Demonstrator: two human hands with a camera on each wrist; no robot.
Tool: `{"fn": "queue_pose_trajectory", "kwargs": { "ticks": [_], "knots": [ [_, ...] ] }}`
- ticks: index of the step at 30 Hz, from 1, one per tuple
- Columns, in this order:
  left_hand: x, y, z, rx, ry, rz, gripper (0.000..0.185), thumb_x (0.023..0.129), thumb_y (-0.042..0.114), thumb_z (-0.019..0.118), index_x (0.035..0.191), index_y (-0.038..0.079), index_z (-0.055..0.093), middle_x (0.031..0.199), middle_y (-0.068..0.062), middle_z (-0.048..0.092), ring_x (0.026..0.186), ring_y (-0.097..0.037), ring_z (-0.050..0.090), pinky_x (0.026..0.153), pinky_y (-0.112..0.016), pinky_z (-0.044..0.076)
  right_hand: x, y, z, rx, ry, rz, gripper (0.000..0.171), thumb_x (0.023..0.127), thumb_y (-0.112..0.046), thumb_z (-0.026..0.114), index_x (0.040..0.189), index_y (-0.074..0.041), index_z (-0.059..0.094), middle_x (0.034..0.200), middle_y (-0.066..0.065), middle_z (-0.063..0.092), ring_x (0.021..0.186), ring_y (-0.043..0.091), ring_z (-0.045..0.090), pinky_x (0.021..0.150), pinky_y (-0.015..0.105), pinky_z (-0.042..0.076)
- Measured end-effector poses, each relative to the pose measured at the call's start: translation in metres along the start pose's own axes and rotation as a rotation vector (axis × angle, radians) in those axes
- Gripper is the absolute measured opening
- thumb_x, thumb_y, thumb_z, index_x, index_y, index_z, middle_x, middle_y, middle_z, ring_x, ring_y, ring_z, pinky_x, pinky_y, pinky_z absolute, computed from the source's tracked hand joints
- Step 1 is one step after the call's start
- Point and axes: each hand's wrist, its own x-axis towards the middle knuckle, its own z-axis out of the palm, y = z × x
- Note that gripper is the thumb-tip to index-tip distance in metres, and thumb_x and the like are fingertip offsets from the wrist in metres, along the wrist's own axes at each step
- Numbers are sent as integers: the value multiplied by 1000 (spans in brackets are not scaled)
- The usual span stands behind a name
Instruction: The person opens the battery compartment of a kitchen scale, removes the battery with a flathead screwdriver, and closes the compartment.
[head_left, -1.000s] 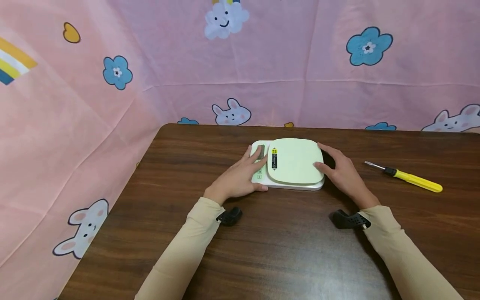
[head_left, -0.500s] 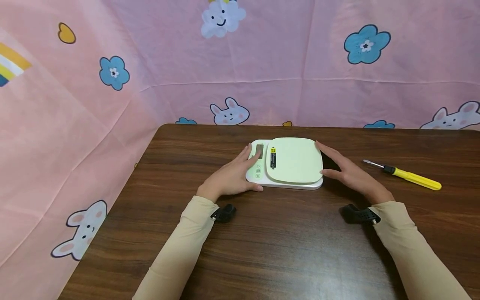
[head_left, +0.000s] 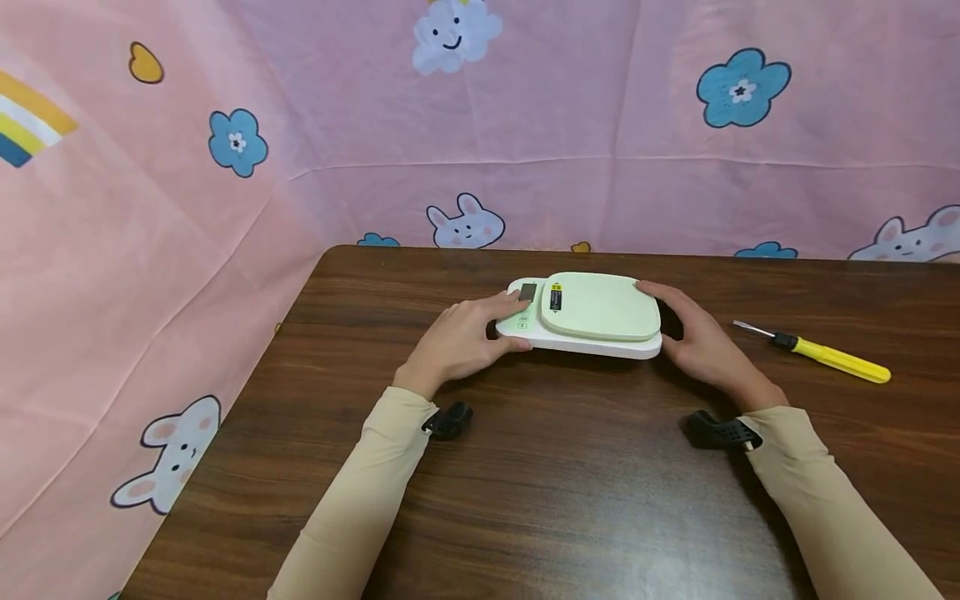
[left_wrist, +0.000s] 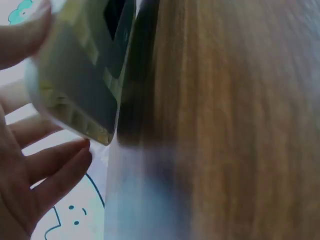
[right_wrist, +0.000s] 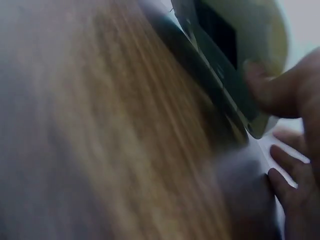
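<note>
Gripping both ends, my left hand [head_left: 459, 340] and right hand [head_left: 701, 343] curl fingers round the kitchen scale [head_left: 581, 314], tilted up off the wooden table [head_left: 525, 483]. Wrist views show its dark underside, blurred. Further right lies a yellow-handled screwdriver [head_left: 817, 353]; pink patterned cloth [head_left: 525, 125] stands behind.

Both hands now lift the scale's near edge off the table.

A moment ago the scale [head_left: 581, 315] lay flat on the table [head_left: 525, 467] in the middle of the frame; now its near edge is up and it sits a bit higher in the frame. The left hand [head_left: 457, 340] has moved from the top by the buttons to grip the left end. The right hand [head_left: 701, 346], which had drawn back a little, now holds the right end.
</note>
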Motion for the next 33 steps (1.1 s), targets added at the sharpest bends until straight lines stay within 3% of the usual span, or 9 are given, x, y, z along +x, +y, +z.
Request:
{"fn": "queue_pose_trajectory", "kwargs": {
  "ticks": [3,7,11,14,17,24,27,29,33],
  "knots": [
    [-1,3,-2,-30,82,26,54,102,55,64,151,33,60,159,5,56,148,-19,53,118,-49,46,1,-3,1,-4,72,6,63,99,-1,69,158,-14,50,164,17,45,153,46,38,117,73,31],
    [-1,6,-4,-73,155,66,50,102,48,69,149,33,62,155,8,60,145,-16,55,117,-47,47,1,-6,1,-15,135,29,54,100,-8,71,152,-14,58,155,14,56,146,41,49,116,67,38],
    [0,8,-6,-73,200,96,52,100,26,76,150,30,59,150,7,62,135,-17,59,108,-46,52,0,-8,1,-14,168,20,48,100,-9,72,146,-14,63,148,15,62,139,39,56,110,64,43],
    [2,9,-4,-101,241,128,59,101,7,69,154,28,53,148,5,63,125,-17,61,94,-42,55,-1,-9,0,-16,184,7,45,100,-12,74,143,-12,65,141,17,66,131,39,60,104,62,47],
    [4,9,-2,-128,265,131,68,104,0,63,161,30,43,149,3,61,118,-15,61,87,-40,53,-2,-10,0,-43,199,1,39,100,-17,74,138,-7,67,133,19,70,123,36,64,98,57,49],
    [4,8,3,-130,236,129,106,100,-5,66,171,29,-4,167,-7,36,148,-23,44,117,-46,45,-5,-11,2,-54,228,16,35,105,-22,68,131,2,69,124,27,74,115,43,69,97,62,50],
    [3,8,4,-109,219,138,115,96,-7,68,170,25,-14,170,-12,27,153,-27,37,120,-48,42,-5,-12,3,-54,233,17,34,106,-23,66,129,3,70,121,28,74,111,44,71,93,61,53],
    [2,8,4,-96,225,136,116,95,-6,70,170,28,-12,171,-12,24,156,-25,33,120,-48,42,-4,-13,3,-64,239,27,35,108,-25,63,126,3,71,119,27,75,108,42,73,90,53,56],
    [4,8,5,-80,225,144,120,93,-3,75,170,32,-10,171,-7,21,155,-22,31,116,-45,46,-5,-11,4,-78,254,36,35,109,-27,62,123,4,72,116,28,76,102,39,73,82,21,50]
  ]
}}
